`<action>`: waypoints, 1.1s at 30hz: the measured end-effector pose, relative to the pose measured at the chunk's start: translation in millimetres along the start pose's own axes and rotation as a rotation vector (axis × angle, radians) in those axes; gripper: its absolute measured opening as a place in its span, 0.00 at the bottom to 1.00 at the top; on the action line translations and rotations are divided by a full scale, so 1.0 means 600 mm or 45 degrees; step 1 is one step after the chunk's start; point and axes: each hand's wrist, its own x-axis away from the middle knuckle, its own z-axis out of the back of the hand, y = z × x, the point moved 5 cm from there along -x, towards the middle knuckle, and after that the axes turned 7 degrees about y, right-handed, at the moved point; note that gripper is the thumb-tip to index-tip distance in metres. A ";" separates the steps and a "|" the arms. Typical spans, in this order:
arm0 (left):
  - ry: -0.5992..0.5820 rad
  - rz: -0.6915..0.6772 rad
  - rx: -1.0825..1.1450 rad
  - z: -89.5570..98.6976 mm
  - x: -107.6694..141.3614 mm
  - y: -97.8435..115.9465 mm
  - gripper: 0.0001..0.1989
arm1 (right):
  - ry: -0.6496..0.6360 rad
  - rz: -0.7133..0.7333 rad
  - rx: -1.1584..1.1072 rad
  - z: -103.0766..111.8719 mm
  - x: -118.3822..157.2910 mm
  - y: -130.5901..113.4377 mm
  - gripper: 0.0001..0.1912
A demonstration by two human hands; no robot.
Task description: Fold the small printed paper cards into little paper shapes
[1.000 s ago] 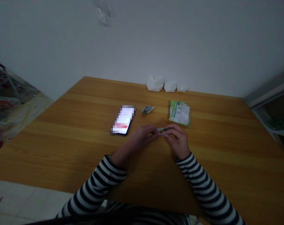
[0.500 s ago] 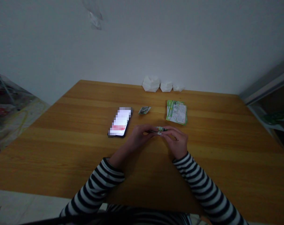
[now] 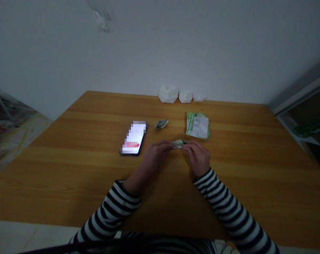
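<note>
Small folded green-and-white wrapper [image 3: 179, 143] pinched at opposite ends by left hand [image 3: 156, 155] and right hand [image 3: 198, 158], hands close together, clamped on it, above wooden table [image 3: 70, 176]. Judged light, thin, soft, easily creased; best gripped at folded edges. Stack of green printed packets [image 3: 198, 125] at 1 o'clock from hands.

Long-sleeved knit top on you, banded crosswise in black and off-white, the stripes running evenly from cuff to elbow on both the left sleeve [image 3: 112, 208] and the right sleeve [image 3: 231, 215]. Cuffs plain-edged, finished in the same stripe, the left one showing a darker rim. Your left hand [image 3: 156, 157] and right hand [image 3: 198, 158] are bare; no glove or tape visible on either. At the bottom edge, the same striped fabric shows on your torso [image 3: 165, 244], partly behind a dark band too dim to identify.
</note>
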 end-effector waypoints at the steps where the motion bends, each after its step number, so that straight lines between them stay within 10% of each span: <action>1: 0.009 0.026 0.001 0.001 -0.001 -0.002 0.07 | 0.006 -0.030 -0.016 -0.001 0.000 0.002 0.11; 9: -0.066 0.727 0.695 -0.023 -0.009 -0.041 0.15 | -0.130 -0.701 -0.657 -0.045 0.010 0.026 0.10; 22: -0.162 1.565 1.377 -0.056 0.027 -0.045 0.06 | -0.229 -0.865 -0.949 -0.061 0.003 0.032 0.21; 28: -0.228 1.433 1.312 -0.054 0.022 -0.036 0.08 | -0.319 -0.777 -0.858 -0.053 -0.001 0.024 0.15; 33: -0.157 0.816 0.862 -0.040 -0.003 -0.019 0.19 | -0.168 -0.910 -0.930 -0.052 0.004 0.038 0.15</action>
